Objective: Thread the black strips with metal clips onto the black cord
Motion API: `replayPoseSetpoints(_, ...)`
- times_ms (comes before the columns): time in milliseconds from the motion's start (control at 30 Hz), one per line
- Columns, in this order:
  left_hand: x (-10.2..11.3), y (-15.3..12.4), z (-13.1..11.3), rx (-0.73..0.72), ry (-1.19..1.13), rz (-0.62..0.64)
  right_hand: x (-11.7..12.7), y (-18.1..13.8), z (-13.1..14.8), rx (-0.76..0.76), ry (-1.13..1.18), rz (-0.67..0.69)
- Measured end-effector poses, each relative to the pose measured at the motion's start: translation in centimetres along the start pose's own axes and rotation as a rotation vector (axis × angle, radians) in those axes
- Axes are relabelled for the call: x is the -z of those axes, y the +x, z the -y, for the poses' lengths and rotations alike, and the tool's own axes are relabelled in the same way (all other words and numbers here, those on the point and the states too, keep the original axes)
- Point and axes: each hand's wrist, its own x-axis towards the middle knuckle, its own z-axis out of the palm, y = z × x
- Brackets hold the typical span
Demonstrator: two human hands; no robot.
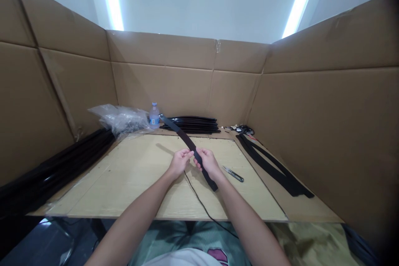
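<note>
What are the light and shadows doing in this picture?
In the head view, two lamps burn out to plain white; a soft shadow lies on the tabletop beside the held black strip; small glints show on the black bundle at picture left; the top right corner fades dark.

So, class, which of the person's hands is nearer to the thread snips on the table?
Right. The right hand, holding the black strip, is just left of the thread snips; the left hand, also at the strip, is farther left, beyond the right hand.
</note>
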Motion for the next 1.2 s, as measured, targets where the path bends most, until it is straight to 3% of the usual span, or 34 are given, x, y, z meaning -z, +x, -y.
replayPoseSetpoints(300,-0.3,0.4,0.7,0.01,0.064,-0.039,-0.1,0.1,-0.1,-0.029,-0.066,-0.061)
replayPoseSetpoints(567,1.0,0.5,0.5,0.041,0.066,-0.048,-0.4,0.3,-0.5,-0.019,0.14,0.036)
replayPoseSetpoints(767,1.0,0.4,0.1,0.094,-0.028,0.013,-0.1,0.1,-0.1,0.016,0.103,0.062)
replayPoseSetpoints(1033,1.2,0.0,-0.2,0.126,-0.093,0.061,0.4,0.2,-0.7,-0.065,0.07,0.107)
replayPoseSetpoints(1200,1.1,0.0,-0.3,0.109,-0.094,0.082,0.6,0.2,-0.6,-0.047,0.085,0.213)
